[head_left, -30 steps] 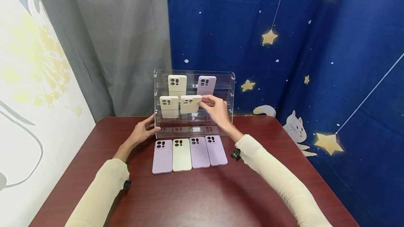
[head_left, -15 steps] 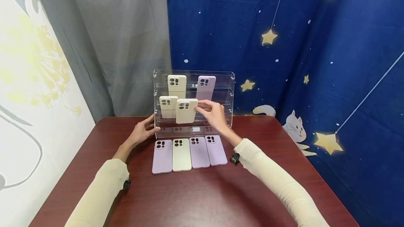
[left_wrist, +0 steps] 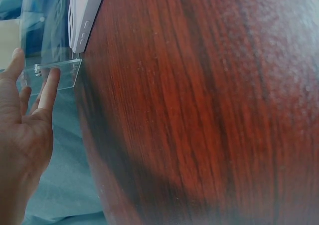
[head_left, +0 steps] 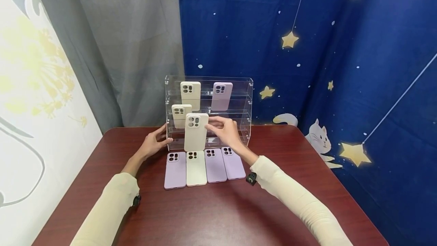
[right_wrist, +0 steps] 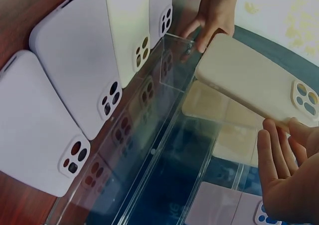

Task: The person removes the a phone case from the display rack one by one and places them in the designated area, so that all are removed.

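Cream round-cornered case [head_left: 195,137], right grip [head_left: 226,130] pinching; left grip [head_left: 152,143] spread against clear rack [head_left: 240,104].

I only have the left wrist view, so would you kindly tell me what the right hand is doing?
Observer: The right hand holds a white case in front of the stand.
Operator: Thank you; which end of the case is up?
Observer: The end with the camera cutouts.
Operator: And what does the stand hold?
Observer: In the head view, a white one at upper left, another below it, and a purple case at upper right.
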The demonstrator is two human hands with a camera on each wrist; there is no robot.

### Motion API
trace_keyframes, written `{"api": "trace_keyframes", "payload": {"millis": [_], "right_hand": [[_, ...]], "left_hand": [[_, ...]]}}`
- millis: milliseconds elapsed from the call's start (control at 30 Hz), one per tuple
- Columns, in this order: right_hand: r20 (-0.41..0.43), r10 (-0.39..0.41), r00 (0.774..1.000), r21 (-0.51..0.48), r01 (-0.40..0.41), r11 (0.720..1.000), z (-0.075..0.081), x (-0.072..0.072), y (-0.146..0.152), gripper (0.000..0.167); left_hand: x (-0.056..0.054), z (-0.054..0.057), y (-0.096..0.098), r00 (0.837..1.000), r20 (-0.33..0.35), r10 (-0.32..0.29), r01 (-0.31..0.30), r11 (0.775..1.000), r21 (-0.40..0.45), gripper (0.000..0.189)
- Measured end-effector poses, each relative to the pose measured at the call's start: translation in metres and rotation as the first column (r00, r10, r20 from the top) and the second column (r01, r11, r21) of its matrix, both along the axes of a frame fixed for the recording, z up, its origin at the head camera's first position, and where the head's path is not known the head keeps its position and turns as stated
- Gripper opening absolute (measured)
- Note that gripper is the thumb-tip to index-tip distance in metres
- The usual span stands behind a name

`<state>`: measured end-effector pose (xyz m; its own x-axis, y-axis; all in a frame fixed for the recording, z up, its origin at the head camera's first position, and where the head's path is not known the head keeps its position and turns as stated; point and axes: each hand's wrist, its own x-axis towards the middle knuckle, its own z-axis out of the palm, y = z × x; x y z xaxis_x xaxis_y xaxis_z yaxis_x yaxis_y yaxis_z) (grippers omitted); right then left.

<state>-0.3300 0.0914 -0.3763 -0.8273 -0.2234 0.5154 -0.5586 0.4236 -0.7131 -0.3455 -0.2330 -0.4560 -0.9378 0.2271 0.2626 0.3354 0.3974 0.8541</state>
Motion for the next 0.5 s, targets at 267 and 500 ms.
{"api": "trace_keyframes", "payload": {"millis": [267, 500], "right_hand": [[0.033, 0.050, 0.998, -0.028, -0.049, 0.998, -0.005, 0.009, -0.004, 0.033], [0.066, 0.073, 0.995, -0.021, -0.072, 0.997, -0.011, 0.018, -0.008, 0.044]], "left_hand": [[-0.009, -0.010, -0.002, 1.000, -0.007, -0.006, 0.006, 1.000, 0.021, 0.081], [-0.028, -0.036, -0.010, 0.999, -0.038, 0.013, -0.012, 1.000, 0.025, 0.085]]}}
